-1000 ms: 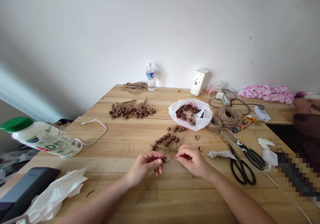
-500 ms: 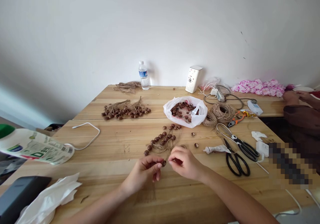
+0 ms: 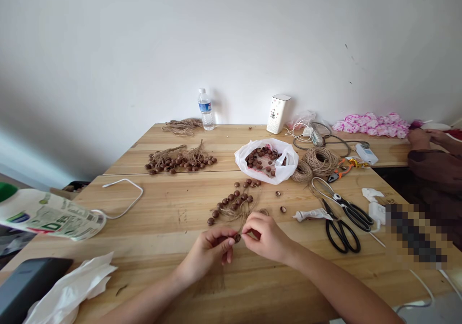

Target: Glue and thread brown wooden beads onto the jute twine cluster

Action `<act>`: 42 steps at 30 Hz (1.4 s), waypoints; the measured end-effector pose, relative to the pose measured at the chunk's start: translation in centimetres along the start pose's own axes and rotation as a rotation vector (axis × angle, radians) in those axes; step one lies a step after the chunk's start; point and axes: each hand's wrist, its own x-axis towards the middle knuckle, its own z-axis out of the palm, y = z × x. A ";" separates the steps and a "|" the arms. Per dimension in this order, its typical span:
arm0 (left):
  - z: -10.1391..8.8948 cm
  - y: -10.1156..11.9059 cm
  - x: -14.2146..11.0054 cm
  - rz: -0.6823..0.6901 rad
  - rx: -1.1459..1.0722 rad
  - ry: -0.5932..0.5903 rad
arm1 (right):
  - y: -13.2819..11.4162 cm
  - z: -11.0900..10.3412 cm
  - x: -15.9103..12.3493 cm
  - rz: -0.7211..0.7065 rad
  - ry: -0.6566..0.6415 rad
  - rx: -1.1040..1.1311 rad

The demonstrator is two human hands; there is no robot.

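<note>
My left hand (image 3: 212, 250) is closed on a brown nutshell (image 3: 237, 238), held between thumb and fingers with its hollow side showing. My right hand (image 3: 265, 235) pinches at the shell's edge, its fingertips on a thin strand of twine; the exact grip is partly hidden. Just beyond my hands lie several round brown nutshells (image 3: 225, 201) strung on twine (image 3: 231, 212). Two loose half shells (image 3: 283, 209) rest to the right. Behind them is a white plastic bag (image 3: 288, 170) with many shells inside.
Bundles of shells on twine (image 3: 180, 161) lie at the back left. Twine rolls (image 3: 320, 161), pliers (image 3: 339, 171), black-handled scissors (image 3: 342, 237) and a white tube (image 3: 313, 214) are on the right. A water bottle (image 3: 205, 110) stands by the wall. Another person's hands (image 3: 420, 137) are at far right.
My right fingertips have come slightly closer to the shell in my left hand. The view has shifted a little; the other things lie as before.
</note>
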 end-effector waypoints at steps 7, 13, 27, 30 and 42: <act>-0.2 -0.1 -0.1 0.070 0.047 -0.026 | -0.2 0.2 0.1 0.024 0.021 -0.011; -0.4 0.2 -0.2 0.119 0.134 -0.079 | 0.0 0.3 0.0 0.038 0.010 0.004; 0.0 -0.1 0.1 -0.056 -0.085 -0.018 | -0.6 -0.1 -0.1 0.046 0.032 -0.028; 0.0 -0.1 0.2 -0.077 -0.116 -0.023 | -1.0 -0.4 0.1 0.047 0.034 0.007; -0.4 -0.3 0.1 -0.179 -0.283 -0.029 | 4.7 -11.5 -0.4 0.385 0.388 -0.278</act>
